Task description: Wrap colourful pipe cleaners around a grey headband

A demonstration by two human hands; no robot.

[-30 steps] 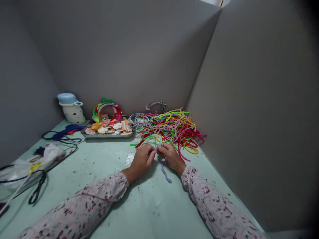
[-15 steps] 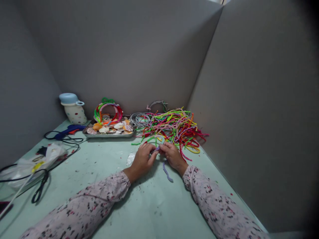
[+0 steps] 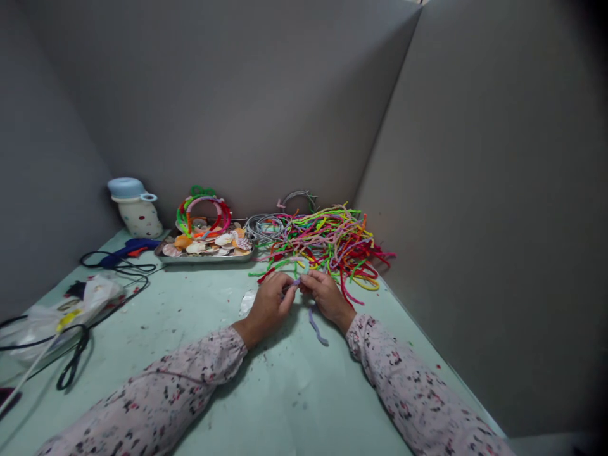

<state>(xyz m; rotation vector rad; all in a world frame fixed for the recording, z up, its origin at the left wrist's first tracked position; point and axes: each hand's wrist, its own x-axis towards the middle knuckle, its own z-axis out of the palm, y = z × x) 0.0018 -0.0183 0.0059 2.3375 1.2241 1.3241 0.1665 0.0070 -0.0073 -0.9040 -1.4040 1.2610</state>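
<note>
My left hand and my right hand meet over the middle of the table, fingertips pinched together. Between them is a purple pipe cleaner, whose loose end hangs down below my right hand. A curved ring of pipe cleaners, pale green and other colours, rises from the fingertips, and the purple one seems to be wound on it. My fingers hide the exact joint. Just behind lies a heap of colourful pipe cleaners.
A metal tray of seashells holds colourful wrapped rings. Beside it lies a coil of grey wire. To the left are a bottle, a blue glue gun, black cables and a plastic bag. Grey partitions enclose the table.
The whole view has shifted slightly. Both hands keep nearly the same pose, pinching the purple pipe cleaner at the ring.
</note>
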